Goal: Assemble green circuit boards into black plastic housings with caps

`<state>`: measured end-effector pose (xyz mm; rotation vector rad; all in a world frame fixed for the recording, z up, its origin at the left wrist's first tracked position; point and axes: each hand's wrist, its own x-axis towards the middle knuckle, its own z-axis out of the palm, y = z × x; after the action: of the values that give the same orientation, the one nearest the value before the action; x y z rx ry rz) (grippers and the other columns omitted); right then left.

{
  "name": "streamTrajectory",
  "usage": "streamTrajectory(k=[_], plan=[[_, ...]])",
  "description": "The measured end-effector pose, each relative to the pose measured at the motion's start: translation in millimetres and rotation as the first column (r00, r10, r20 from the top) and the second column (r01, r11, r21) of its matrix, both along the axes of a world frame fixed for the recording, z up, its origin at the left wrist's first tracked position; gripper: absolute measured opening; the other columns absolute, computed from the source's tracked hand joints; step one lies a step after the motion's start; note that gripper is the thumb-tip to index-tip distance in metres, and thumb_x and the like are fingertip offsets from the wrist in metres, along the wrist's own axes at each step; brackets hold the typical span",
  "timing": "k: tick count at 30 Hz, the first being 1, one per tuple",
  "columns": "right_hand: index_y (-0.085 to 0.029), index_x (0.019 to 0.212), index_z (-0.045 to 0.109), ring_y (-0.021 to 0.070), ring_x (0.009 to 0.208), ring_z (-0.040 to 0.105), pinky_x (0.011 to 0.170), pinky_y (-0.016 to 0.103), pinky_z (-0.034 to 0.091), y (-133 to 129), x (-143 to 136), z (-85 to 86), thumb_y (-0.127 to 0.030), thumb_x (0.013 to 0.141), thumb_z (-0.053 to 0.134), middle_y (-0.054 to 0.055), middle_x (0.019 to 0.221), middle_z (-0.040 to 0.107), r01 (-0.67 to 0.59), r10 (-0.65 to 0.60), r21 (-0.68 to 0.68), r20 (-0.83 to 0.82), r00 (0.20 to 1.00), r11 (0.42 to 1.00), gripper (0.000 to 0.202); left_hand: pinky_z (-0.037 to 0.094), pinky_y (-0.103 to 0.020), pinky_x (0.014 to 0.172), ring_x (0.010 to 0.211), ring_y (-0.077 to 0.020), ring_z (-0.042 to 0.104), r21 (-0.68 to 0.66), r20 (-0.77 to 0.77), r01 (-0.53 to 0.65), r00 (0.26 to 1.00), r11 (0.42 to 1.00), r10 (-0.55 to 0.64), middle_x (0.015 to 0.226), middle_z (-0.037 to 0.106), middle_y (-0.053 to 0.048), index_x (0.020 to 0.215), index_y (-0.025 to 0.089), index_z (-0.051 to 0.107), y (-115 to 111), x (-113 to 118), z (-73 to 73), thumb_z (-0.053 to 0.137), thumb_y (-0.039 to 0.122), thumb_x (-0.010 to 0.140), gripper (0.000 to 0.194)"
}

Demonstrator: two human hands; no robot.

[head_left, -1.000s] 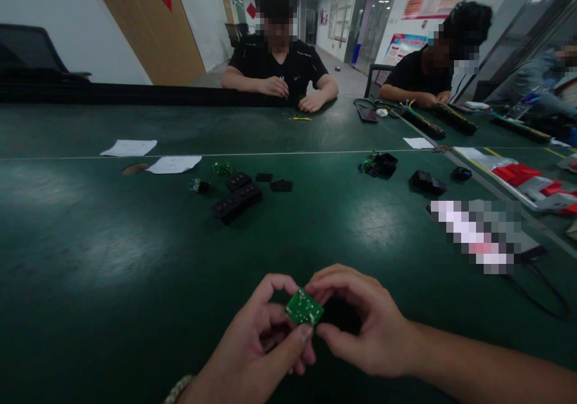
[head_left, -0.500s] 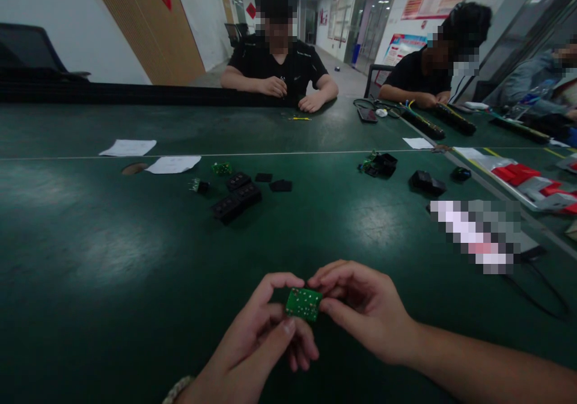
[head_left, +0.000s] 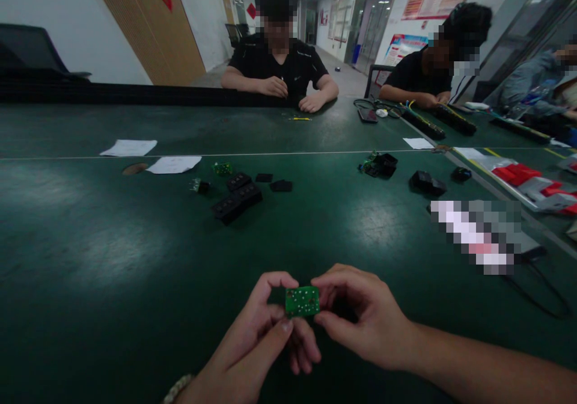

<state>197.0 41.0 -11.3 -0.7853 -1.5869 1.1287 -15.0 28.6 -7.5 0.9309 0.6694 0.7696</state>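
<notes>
A small green circuit board point(head_left: 302, 301) with rows of solder dots facing up is held above the dark green table point(head_left: 148, 308). My left hand point(head_left: 265, 332) grips its left side between thumb and index finger, the other fingers curled beneath. At the board's right edge, the thumb and index fingertips of my right hand point(head_left: 360, 314) close on it. The underside of the board is hidden.
Black modules point(head_left: 238, 202), flat black pieces point(head_left: 281, 186) and another green board point(head_left: 222, 168) lie beyond my hands. Black housings point(head_left: 427, 183) are at the right, near a blurred device point(head_left: 473, 235) with a cable. Across the table sit several people.
The circuit board has turned slightly and now sits more level. My right hand has shifted a little left, its fingertips closer to the board's edge.
</notes>
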Motion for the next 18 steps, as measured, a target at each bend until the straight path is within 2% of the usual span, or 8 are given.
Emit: streamTrajectory(k=[4,10,13,18], plan=[[-0.024,0.121,0.072,0.0125,0.073,0.067,0.066,0.025,0.057,-0.4,0.8,1.0,-0.004,0.08,0.076,0.002,0.09,0.069,0.023,-0.023,0.028,0.012,1.0,0.999,0.045,0.055,-0.027,0.064,0.069,-0.017,0.073,0.004,-0.004,-0.02,1.0,1.0,0.02,0.082,0.082,-0.005,0.123,0.025,0.05,0.9,-1.8,-1.9,0.062,0.037,0.104,0.026],[-0.022,0.115,0.073,0.0136,0.073,0.068,0.065,0.026,0.058,0.0,1.2,3.4,-0.004,0.081,0.074,0.003,0.091,0.07,0.05,-0.051,0.047,0.023,0.998,0.998,0.039,0.054,-0.025,0.062,0.068,-0.0163,0.071,0.014,-0.052,-0.089,0.995,0.996,0.09,0.077,0.08,-0.003,0.119,0.022,0.06,6.3,-1.6,11.8,0.068,0.045,0.099,0.031],[-0.021,0.113,0.074,0.0141,0.073,0.068,0.065,0.027,0.058,0.4,1.5,4.9,-0.004,0.082,0.073,0.004,0.093,0.07,0.049,-0.051,0.049,0.034,0.998,0.998,0.035,0.053,-0.023,0.059,0.064,-0.0149,0.069,0.048,-0.092,-0.118,0.988,0.992,0.123,0.073,0.078,-0.001,0.114,0.023,0.062,6.6,-0.3,14.4,0.069,0.044,0.098,0.027],[-0.023,0.11,0.075,0.0147,0.076,0.066,0.063,0.027,0.055,0.7,2.3,6.0,-0.003,0.085,0.07,0.005,0.097,0.068,0.067,-0.07,0.064,0.055,0.996,0.996,0.032,0.056,-0.023,0.061,0.067,-0.0153,0.071,0.088,-0.12,-0.131,0.983,0.987,0.141,0.078,0.08,-0.001,0.103,0.025,0.063,5.8,1.4,14.6,0.066,0.041,0.102,0.016]])
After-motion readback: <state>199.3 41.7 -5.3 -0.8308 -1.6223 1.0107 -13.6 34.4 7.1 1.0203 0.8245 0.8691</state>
